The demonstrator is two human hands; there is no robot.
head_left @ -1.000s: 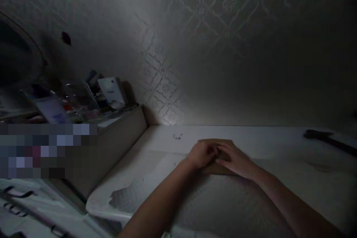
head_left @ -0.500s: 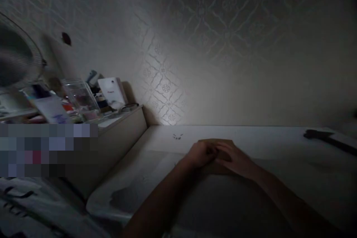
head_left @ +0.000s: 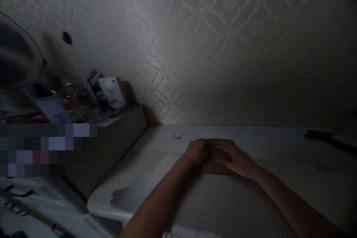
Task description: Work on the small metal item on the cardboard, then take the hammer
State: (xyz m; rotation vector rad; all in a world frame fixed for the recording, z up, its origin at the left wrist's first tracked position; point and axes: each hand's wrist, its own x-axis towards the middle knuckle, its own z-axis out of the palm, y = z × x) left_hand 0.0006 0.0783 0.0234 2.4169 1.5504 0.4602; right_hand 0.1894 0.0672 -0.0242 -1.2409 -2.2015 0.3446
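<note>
Pale grey wallpaper [head_left: 228,2] fills your far side, and what a print: a diamond lattice of wavy lines, little flower rosettes inside! One dark red, leaf-shaped mark [head_left: 67,38] pops on its left. Down to your white tabletop [head_left: 267,139], and there's a small arc of dark specks [head_left: 177,136] at the far edge, then a grey, finely textured patch [head_left: 122,198] near left. Right in front of you, plain brown: the flat board [head_left: 214,165]. Far right, it's solid black on the hammer-like tool [head_left: 320,134]. Swing left: your white box [head_left: 111,89] wears one dark dot, the bottle [head_left: 51,108] pale lilac with purplish lettering, and black handles [head_left: 19,192] stripe the whitish drawers [head_left: 41,212] below.
</note>
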